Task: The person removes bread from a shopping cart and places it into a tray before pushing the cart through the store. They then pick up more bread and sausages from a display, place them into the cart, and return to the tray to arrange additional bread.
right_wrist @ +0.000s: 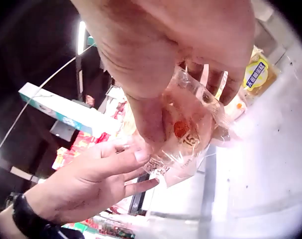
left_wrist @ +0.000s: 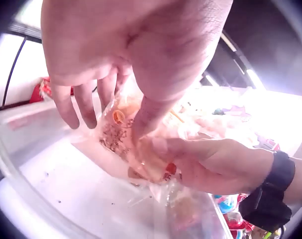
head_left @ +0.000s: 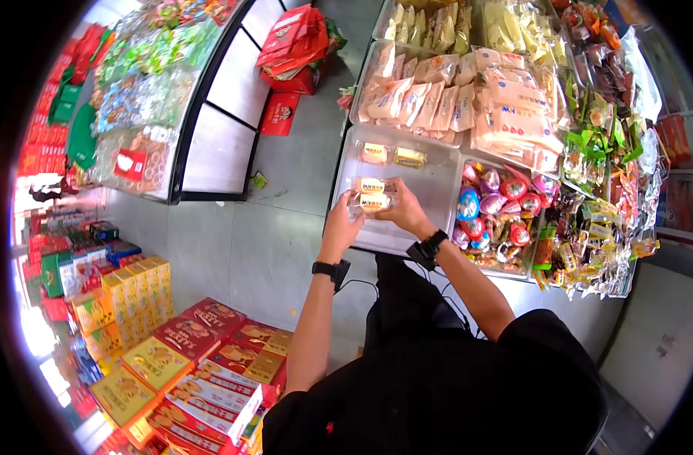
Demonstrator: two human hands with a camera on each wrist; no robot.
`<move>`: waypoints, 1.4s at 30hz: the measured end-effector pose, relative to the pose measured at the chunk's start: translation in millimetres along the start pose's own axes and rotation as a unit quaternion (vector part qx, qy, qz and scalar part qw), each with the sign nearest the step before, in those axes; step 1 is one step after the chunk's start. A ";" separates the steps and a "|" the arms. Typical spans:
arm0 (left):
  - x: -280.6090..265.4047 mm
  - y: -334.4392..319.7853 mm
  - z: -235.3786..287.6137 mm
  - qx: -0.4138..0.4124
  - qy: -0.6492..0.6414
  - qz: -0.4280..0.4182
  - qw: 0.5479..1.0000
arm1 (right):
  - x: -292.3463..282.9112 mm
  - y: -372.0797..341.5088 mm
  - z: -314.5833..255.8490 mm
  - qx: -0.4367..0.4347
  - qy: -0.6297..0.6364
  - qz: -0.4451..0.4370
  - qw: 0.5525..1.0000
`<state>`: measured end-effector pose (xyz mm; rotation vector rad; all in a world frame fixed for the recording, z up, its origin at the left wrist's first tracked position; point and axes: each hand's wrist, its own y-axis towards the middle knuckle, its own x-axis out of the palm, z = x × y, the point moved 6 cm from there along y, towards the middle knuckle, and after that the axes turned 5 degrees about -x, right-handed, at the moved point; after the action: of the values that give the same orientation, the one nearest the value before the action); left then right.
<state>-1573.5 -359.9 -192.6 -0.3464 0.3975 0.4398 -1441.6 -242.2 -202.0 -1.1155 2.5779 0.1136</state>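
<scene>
Jointly, the left hand [head_left: 343, 218] and right hand [head_left: 402, 210] pinched a pair of wrapped snacks [head_left: 374, 203] over the translucent bin [head_left: 436, 193]; two loose packets [head_left: 374, 154] lay on its floor, just beyond.

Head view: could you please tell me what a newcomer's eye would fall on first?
Probably the wrapped packets near the centre, held by the left grip and right grip over a pale tray. Next, perhaps, the shiny egg-shaped items just right of that tray, and the red and yellow boxes at lower left.
</scene>
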 end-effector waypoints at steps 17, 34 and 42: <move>62.5 79.2 -59.3 -0.220 0.005 -0.017 0.975 | 27.2 60.3 112.8 0.140 -0.159 0.139 0.967; -11.8 -64.5 47.0 -0.004 -0.153 -0.360 0.920 | -16.7 -179.8 -121.5 0.036 -0.094 0.266 0.959; 70.2 -164.0 153.5 0.100 -0.133 -0.497 0.852 | 6.0 -406.8 -110.2 0.199 -0.093 0.415 0.883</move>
<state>-1392.6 -413.3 -51.9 -0.2422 -0.0447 -0.5721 -1181.4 -549.3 -77.1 0.1766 2.5431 -0.1061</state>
